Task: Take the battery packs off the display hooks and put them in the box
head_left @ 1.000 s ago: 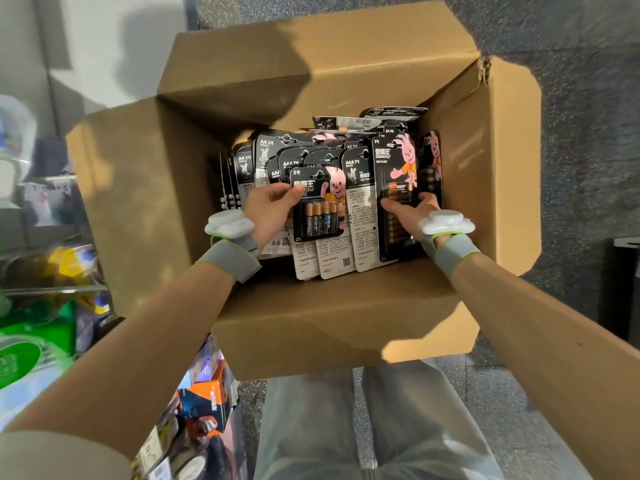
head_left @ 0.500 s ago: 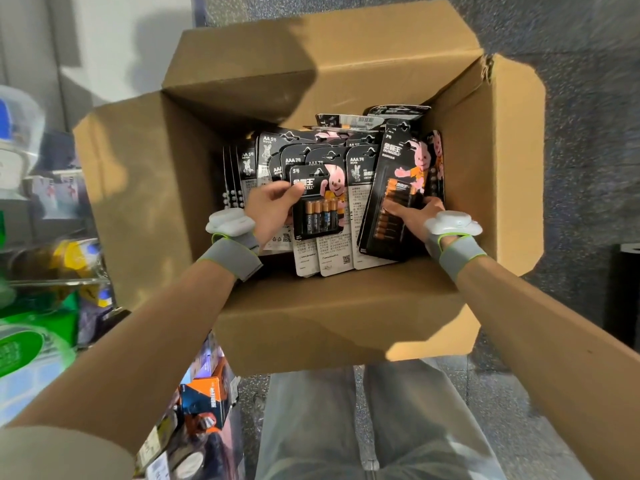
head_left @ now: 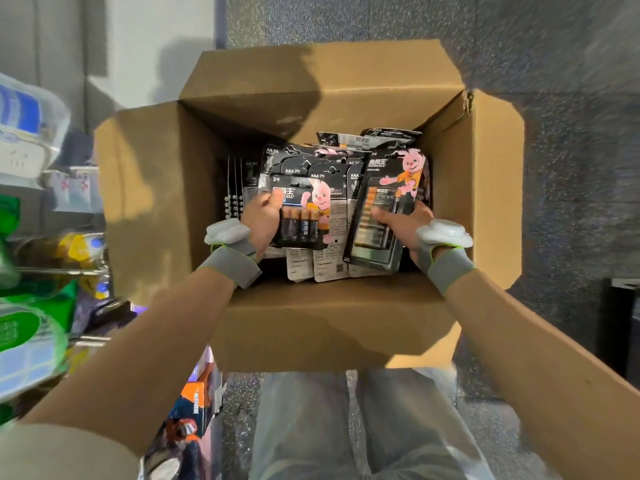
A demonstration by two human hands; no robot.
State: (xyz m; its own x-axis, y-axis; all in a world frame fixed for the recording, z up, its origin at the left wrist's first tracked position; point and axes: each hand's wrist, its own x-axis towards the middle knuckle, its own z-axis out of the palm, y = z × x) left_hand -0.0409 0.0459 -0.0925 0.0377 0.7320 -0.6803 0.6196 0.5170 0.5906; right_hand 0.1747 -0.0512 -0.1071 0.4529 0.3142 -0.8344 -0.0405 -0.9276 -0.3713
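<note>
The small battery pack (head_left: 304,216) is held by the left hand (head_left: 260,221), with the thumb on its front. The long battery pack (head_left: 372,241) is held by the right hand (head_left: 403,225). Both packs are inside the box (head_left: 329,306), on top of the other packs (head_left: 323,174) which lie under and beyond the fingers. A grey band (head_left: 232,266) wraps the left wrist.

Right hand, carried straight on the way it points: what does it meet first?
Probably the row of battery packs in the cardboard box, just past the tall pack the right hand grips; depth is unclear.
</note>
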